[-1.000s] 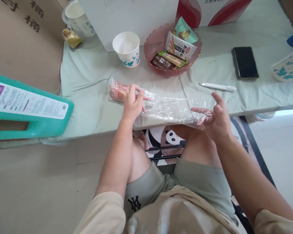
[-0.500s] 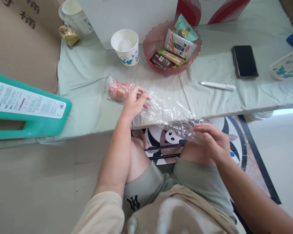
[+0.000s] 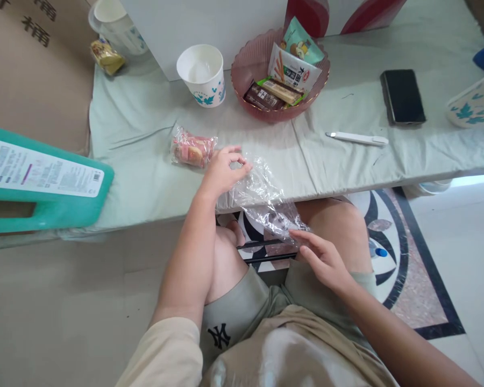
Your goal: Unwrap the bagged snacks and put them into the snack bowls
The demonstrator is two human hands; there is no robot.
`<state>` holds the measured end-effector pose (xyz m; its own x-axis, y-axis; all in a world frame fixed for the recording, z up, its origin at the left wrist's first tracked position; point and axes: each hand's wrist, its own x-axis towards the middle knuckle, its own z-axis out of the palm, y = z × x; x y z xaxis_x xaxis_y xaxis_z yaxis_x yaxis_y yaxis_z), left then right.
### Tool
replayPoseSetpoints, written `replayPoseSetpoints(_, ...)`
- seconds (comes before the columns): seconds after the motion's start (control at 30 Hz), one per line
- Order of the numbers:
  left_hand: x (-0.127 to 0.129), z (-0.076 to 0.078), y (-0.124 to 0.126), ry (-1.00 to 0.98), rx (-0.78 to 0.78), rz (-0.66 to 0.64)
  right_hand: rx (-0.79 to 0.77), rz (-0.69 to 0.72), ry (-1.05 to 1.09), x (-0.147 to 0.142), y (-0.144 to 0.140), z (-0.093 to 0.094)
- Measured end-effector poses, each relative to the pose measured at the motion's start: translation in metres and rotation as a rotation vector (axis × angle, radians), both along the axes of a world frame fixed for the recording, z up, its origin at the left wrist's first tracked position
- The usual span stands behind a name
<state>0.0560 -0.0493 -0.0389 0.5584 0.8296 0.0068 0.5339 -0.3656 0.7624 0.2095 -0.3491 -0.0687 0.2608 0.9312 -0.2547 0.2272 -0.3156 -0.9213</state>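
Note:
A crumpled clear plastic bag (image 3: 266, 196) hangs from the cloth-covered surface over its front edge, above my lap. My left hand (image 3: 225, 171) pinches the bag's upper end between thumb and index finger. My right hand (image 3: 320, 258) is by the bag's lower end, fingers stretched and thumb apart, the index fingertip against the film. Just left of my left hand lies a clear-wrapped snack pack (image 3: 192, 148) with pink and tan pieces inside. White-handled tweezers or a similar slim tool (image 3: 357, 138) lie to the right.
Behind are a paper cup (image 3: 201, 78) and a pink bowl (image 3: 242, 64) of wrapped snacks. A black phone (image 3: 403, 97) and another cup (image 3: 474, 107) stand right. A green jug (image 3: 64, 212) is at left, near a cardboard box (image 3: 44, 75). A white box (image 3: 210, 24) is behind.
My right hand has moved left and down toward my lap, and its fingers have spread. The plastic bag, stretched rightward before, now slants down more slackly. My left hand stays almost in place.

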Motion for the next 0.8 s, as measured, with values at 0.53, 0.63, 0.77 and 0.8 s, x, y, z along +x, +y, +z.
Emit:
replayPoseSetpoints(0.53, 0.003, 0.005, 0.003, -0.172, -0.22, -0.111, -0.414, 0.25, -0.054, -0.018, 0.009, 0.005)
replayPoseSetpoints(0.63, 0.003, 0.006, 0.003, -0.134, -0.247, -0.163, -0.406, 0.329, -0.274, -0.006, 0.029, 0.037)
replayPoseSetpoints(0.77, 0.004, 0.006, 0.002, -0.113, -0.251, -0.183, -0.007, -0.006, -0.427, 0.008, 0.082, 0.047)
replayPoseSetpoints(0.8, 0.004, 0.006, 0.002, -0.103, -0.254, -0.183, 0.062, -0.025, -0.451, 0.01, 0.099, 0.044)
